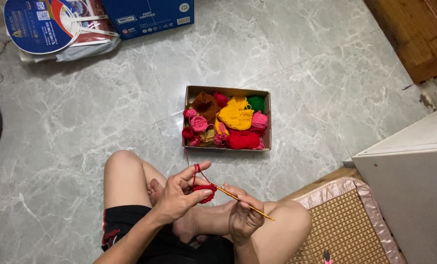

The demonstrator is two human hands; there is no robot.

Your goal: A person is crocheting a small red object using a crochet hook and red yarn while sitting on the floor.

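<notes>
Fingers [195, 182] of left hand [179, 195] pinching red crochet piece [205, 192], right hand [244, 215] gripping hook [243, 204], tip hidden

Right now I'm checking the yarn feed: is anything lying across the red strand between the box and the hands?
Nothing visible does. The red strand runs from the box over bare floor to the left hand, which holds the red crochet piece.

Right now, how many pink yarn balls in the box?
3 that show: two pink yarn balls at the left side of the cardboard box and, one at the right. More may sit hidden under the pile.
</notes>
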